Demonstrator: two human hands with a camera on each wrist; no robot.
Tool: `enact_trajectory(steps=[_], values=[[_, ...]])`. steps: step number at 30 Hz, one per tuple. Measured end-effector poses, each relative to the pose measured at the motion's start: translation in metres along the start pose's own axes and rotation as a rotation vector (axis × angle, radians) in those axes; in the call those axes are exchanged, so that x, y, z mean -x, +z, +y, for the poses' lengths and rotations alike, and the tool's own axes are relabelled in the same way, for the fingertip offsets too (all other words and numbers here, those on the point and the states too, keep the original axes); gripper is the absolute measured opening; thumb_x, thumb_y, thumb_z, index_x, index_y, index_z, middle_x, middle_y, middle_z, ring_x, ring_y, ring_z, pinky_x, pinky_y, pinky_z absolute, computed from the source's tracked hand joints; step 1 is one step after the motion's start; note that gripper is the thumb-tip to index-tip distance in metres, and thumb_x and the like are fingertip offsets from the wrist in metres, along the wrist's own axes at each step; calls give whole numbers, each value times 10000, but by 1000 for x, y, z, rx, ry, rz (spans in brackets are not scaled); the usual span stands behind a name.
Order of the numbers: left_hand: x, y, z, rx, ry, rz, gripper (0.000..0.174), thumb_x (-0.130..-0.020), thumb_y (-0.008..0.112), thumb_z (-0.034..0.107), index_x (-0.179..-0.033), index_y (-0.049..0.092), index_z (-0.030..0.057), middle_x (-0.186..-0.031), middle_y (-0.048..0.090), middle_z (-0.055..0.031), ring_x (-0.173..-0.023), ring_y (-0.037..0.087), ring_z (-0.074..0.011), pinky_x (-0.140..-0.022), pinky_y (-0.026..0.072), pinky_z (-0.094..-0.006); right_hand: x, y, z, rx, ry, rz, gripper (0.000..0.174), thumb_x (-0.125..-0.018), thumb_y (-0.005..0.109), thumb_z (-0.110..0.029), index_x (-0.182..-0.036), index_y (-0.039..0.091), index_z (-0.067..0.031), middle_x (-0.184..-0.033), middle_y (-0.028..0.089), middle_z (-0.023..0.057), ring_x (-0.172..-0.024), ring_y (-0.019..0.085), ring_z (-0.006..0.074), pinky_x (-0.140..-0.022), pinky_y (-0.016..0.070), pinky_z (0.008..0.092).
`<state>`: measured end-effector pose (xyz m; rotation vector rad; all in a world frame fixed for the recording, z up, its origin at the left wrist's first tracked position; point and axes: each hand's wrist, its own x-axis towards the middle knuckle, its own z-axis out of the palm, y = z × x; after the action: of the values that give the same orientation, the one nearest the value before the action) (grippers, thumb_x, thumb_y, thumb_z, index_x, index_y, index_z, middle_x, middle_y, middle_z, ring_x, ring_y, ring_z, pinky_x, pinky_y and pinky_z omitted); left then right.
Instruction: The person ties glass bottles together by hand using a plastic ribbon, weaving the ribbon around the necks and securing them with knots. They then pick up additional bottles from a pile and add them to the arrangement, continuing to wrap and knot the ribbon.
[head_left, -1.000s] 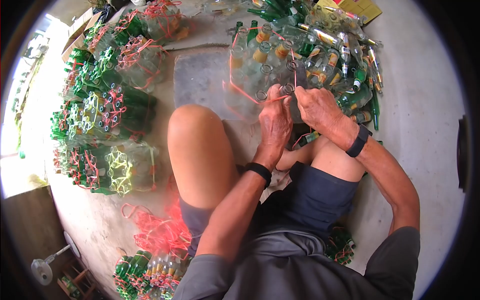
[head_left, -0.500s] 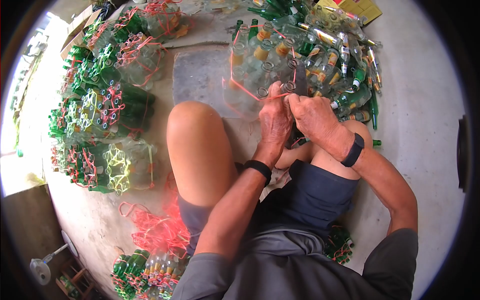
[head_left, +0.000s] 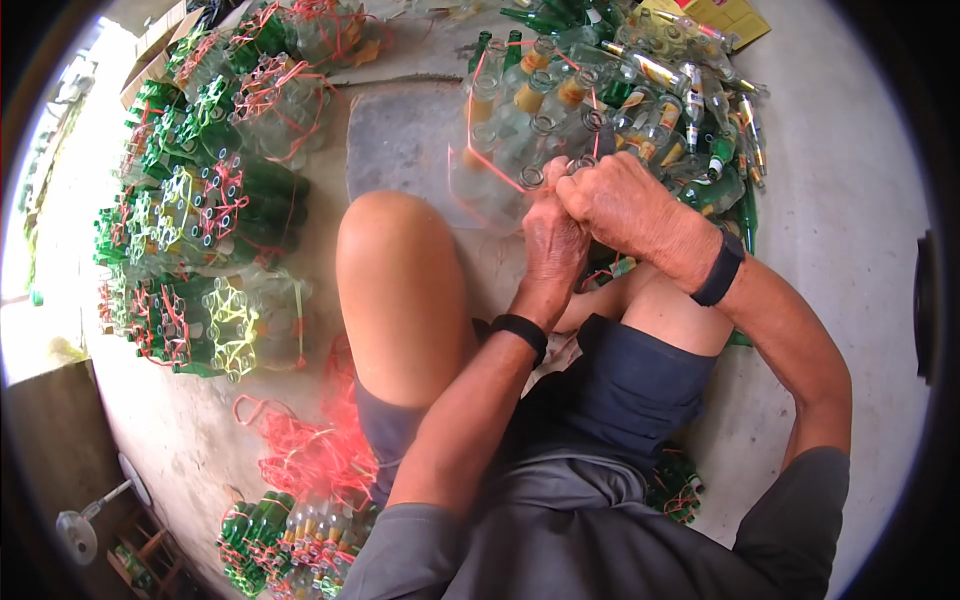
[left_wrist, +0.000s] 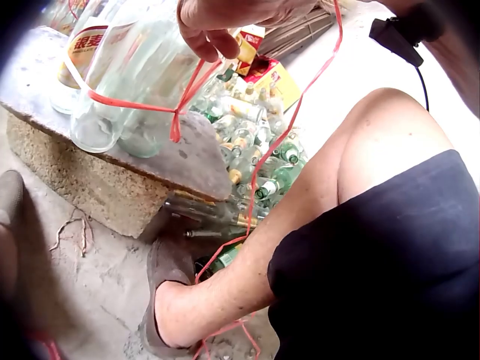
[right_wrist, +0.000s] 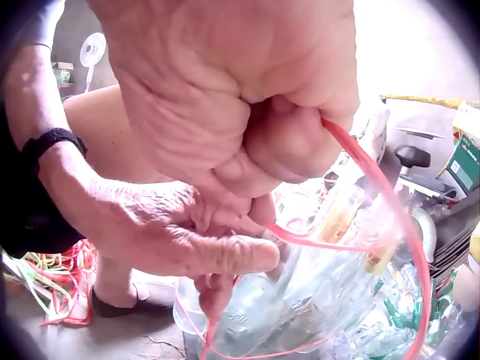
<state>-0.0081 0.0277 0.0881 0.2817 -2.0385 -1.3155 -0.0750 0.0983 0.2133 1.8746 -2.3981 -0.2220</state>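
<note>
Clear glass bottles [head_left: 500, 140], some with yellow labels, stand upright in a cluster encircled by red plastic string [head_left: 485, 165]. At the cluster's near edge my left hand [head_left: 555, 240] pinches the string, with its thumb extended in the right wrist view. My right hand [head_left: 625, 205] meets it from the right, overlapping its fingertips. In the right wrist view the curled fingers of that right hand [right_wrist: 225, 97] grip a length of red string [right_wrist: 375, 169]. A crossing of string [left_wrist: 176, 112] shows against the bottles in the left wrist view, and a long strand [left_wrist: 289, 124] hangs down.
The bottles stand on a raised stone slab [left_wrist: 97, 169]. Loose bottles [head_left: 690, 130] lie heaped to the right. Tied bottle bundles [head_left: 190, 220] line the left side, near a tangle of red string [head_left: 310, 450]. My bent knees [head_left: 395, 290] flank the work.
My right hand has shifted left and up, from beside the left hand to over its fingertips. The left hand stays near the same spot; the bottles remain standing.
</note>
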Motion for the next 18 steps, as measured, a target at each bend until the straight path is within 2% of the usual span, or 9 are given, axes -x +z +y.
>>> enact_trajectory(steps=[2,4,7,8,10,12,14,16,18], values=[[2,1,-1,5,-55,-26,345,-951,640,135,-1266,587,5,-1061,683,-245,-916,664,-488,-738,549,-509,-9,-5,6,-39,-96,32,80,-796,661,-68,-854,622,-29,-721,686,143,-713,716,366,-618,560,461],[7,3,-8,-1,-46,-56,228,-935,659,118,-1138,625,21,-1036,657,-243,-938,651,-457,-741,512,-492,-19,-9,15,-49,-147,-10,63,-795,668,-73,-830,629,-38,-711,682,142,-707,712,366,-620,559,461],[12,3,-13,-83,-159,-124,191,-949,637,88,-1121,598,17,-986,652,-256,-877,645,-471,-709,500,-509,-30,-12,30,-118,-223,-52,57,-798,678,-86,-781,638,-50,-688,669,144,-695,700,372,-624,553,466],[12,5,-12,-83,-163,-124,191,-949,637,88,-1121,598,17,-986,652,-256,-877,645,-471,-709,500,-509,-34,-13,34,-174,-246,-48,74,-800,682,-94,-755,641,-53,-673,660,147,-689,693,378,-625,549,471],[7,3,0,-82,-132,-9,162,-959,640,85,-1087,580,7,-991,651,-252,-849,633,-476,-695,487,-523,-39,-18,40,-146,-213,-55,110,-805,690,-116,-730,639,-53,-650,634,165,-694,679,391,-629,541,468],[4,-1,5,-69,-131,-18,171,-967,639,88,-1103,579,4,-995,651,-251,-860,636,-476,-704,493,-523,-45,-22,44,-189,-125,-146,84,-714,735,-119,-749,734,-42,-741,691,189,-797,717,400,-682,575,475],[1,-2,7,-57,-129,-27,181,-975,639,91,-1119,577,1,-999,652,-250,-871,639,-477,-713,498,-523,-48,-18,53,-254,-105,-133,134,-724,750,-145,-734,703,-20,-736,670,202,-784,690,420,-673,551,480],[-2,-1,7,77,-82,0,203,-992,628,91,-1170,587,2,-1027,655,-252,-913,649,-468,-737,509,-516,-51,-16,62,-424,-131,-128,197,-737,757,-172,-709,660,-3,-721,651,207,-749,661,428,-656,522,488],[0,-1,10,49,-105,0,219,-1000,622,93,-1199,589,7,-1040,656,-252,-932,652,-463,-750,513,-508,-56,-10,70,-471,-118,-131,217,-731,742,-168,-686,622,6,-702,625,213,-720,629,437,-640,490,497]])
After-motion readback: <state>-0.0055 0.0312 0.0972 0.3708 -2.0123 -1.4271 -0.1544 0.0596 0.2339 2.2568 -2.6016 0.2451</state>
